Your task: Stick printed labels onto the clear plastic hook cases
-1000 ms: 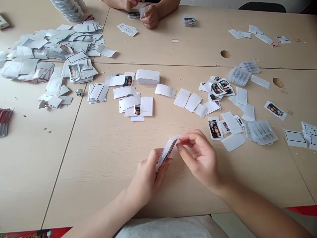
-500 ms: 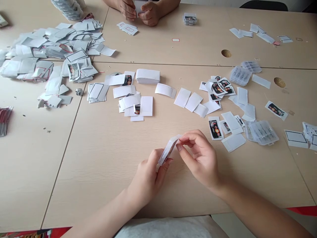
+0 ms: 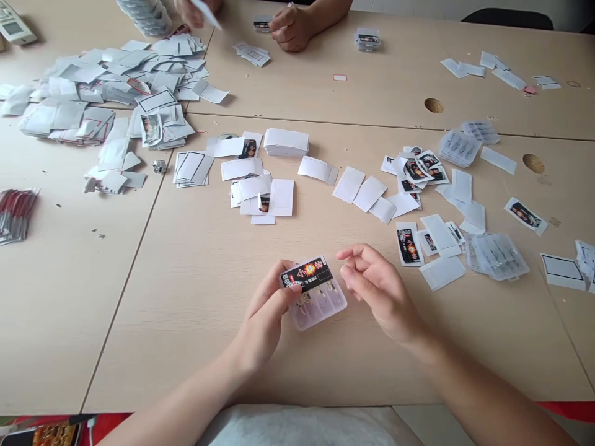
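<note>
My left hand (image 3: 263,316) grips a small clear plastic box (image 3: 318,302) with a black printed label (image 3: 307,273) across its top, held face up just above the table. Small hooks show through the clear lid. My right hand (image 3: 372,288) hovers just right of the box, fingers loosely curled and apart, holding nothing. Printed labels (image 3: 408,243) and white backing slips (image 3: 441,271) lie to the right of that hand.
White slips are heaped at the far left (image 3: 106,93) and scattered mid-table (image 3: 260,186). Clear boxes (image 3: 499,255) lie at the right. Another person's hands (image 3: 290,28) work at the far edge. Red-tipped items (image 3: 16,214) lie at the left edge.
The box was held on edge between both hands; now it lies face up in my left hand and my right hand has let go. The other person's hand moved left.
</note>
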### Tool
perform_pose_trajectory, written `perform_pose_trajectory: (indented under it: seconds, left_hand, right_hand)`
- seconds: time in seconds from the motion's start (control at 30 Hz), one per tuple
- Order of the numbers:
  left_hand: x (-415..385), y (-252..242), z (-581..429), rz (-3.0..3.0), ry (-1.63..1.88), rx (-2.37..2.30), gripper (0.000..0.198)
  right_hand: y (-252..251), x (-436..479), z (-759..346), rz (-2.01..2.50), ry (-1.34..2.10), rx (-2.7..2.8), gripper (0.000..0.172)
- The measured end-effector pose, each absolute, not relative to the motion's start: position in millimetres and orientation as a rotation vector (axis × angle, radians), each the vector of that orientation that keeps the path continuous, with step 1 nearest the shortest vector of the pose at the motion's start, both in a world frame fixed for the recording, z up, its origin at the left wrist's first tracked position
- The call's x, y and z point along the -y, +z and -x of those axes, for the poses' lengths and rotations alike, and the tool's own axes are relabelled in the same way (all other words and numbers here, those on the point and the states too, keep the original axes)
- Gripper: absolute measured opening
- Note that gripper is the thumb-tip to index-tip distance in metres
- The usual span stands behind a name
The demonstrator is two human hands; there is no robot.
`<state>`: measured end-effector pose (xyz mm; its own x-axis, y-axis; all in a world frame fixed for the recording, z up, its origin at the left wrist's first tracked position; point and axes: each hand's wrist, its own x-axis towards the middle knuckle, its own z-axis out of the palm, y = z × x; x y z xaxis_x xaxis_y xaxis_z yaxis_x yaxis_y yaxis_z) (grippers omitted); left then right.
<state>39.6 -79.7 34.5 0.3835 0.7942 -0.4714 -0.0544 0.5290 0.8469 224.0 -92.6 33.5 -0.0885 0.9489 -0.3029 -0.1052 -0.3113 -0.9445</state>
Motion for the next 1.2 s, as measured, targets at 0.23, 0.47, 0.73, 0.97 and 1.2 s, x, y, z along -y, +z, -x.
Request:
perform_pose_trajectory:
  seconds: [0.23,0.47,0.73,0.97,1.2]
  left_hand:
    - [81.3,35.8,-37.0,-0.853,0.652,-0.970,0.007]
    - [86.2,28.3,-45.1,-1.513,0.953,-1.306,0.024]
    - [88.5,41.1,-44.4,-1.413,0.900,-0.970,0.006]
    - [85.6,48.3,-38.2,-1.138,0.800,-0.856,0.020]
    - [86.5,48.0,-37.0,-1.111,0.844,-0.848,0.020]
  right_hand:
    - [41.2,98.8,-222.3,1.183,2.000,0.994,0.040]
    - [34.6,108.7,-214.0,1.189,1.789,1.069,0.041]
    - [30.0,121.5,-203.4,1.329,1.468,1.356,0.043]
    - [26.0,127.4,-202.0,1.298,1.268,1.576,0.048]
    - [26.8,129.1,-201.0,1.274,1.213,1.633,0.050]
